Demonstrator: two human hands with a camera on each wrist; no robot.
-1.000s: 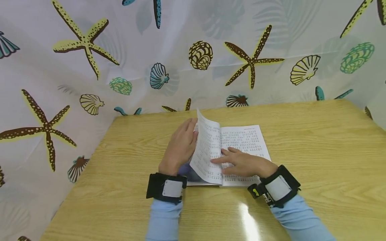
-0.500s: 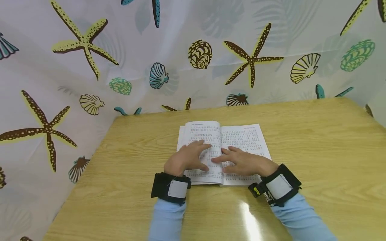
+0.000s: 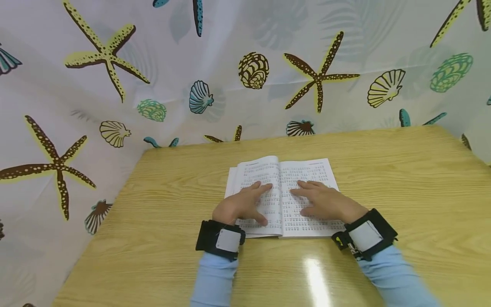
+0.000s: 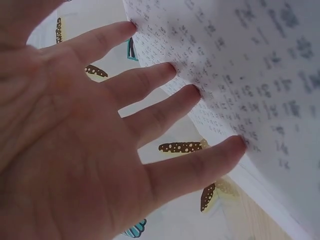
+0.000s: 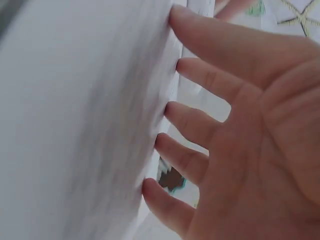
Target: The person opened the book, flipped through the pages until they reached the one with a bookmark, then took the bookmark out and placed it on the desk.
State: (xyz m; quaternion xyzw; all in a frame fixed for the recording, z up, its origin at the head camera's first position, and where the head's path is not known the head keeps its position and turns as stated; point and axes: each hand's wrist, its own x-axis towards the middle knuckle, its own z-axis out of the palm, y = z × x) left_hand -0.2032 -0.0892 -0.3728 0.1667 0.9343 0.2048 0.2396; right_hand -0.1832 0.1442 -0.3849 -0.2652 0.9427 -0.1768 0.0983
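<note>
An open book [image 3: 307, 170] with printed pages lies on the wooden table in the head view. My left hand [image 3: 242, 204] rests on its left page, fingers spread. In the left wrist view the fingertips of the left hand [image 4: 100, 135] touch the printed page [image 4: 240, 75]. Over the right page, my right hand [image 3: 327, 200] is spread too. The right wrist view has the fingertips of the right hand [image 5: 230, 125] against the page [image 5: 90, 120], whose print is blurred. Neither hand grips anything. Parts of both pages are hidden beneath the hands.
The wooden table [image 3: 176, 192] extends around the book on every side. Behind it and to the left hangs a pale cloth [image 3: 165, 51] printed with starfish and shells. Both wrists wear black straps, such as the left strap [image 3: 220, 239].
My left hand lifted and turned a leaf that now lies flat on the left side, and the hand came down onto it. The right hand shifted rightward, from near the spine onto the right page.
</note>
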